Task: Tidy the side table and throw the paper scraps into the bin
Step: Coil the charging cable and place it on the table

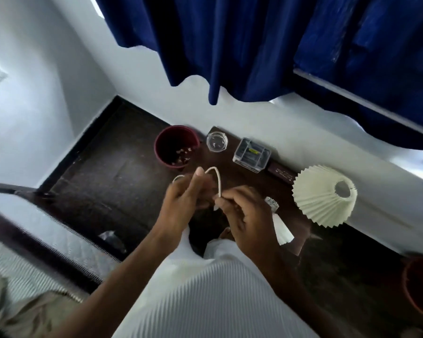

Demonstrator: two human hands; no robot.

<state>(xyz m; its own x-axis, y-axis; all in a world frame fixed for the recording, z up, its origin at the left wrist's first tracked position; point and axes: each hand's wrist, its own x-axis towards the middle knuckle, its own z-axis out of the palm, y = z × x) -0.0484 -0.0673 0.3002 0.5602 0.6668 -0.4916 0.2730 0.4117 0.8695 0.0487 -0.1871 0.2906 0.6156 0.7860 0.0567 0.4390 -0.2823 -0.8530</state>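
In front of the maroon bin (173, 137), left hand (183, 202) and right hand (249, 222) both pinch a white cord (218, 179): seemingly light, limp, best gripped at its loops.

dim room, daylight leaking around the curtain (254, 45), hands motion-blurred, edges fisheye-warped.

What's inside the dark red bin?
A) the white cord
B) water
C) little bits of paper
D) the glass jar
C: small pale paper scraps lie at the bottom of the dark red bin, while the white cord is outside it, held by the left hand and the right hand.
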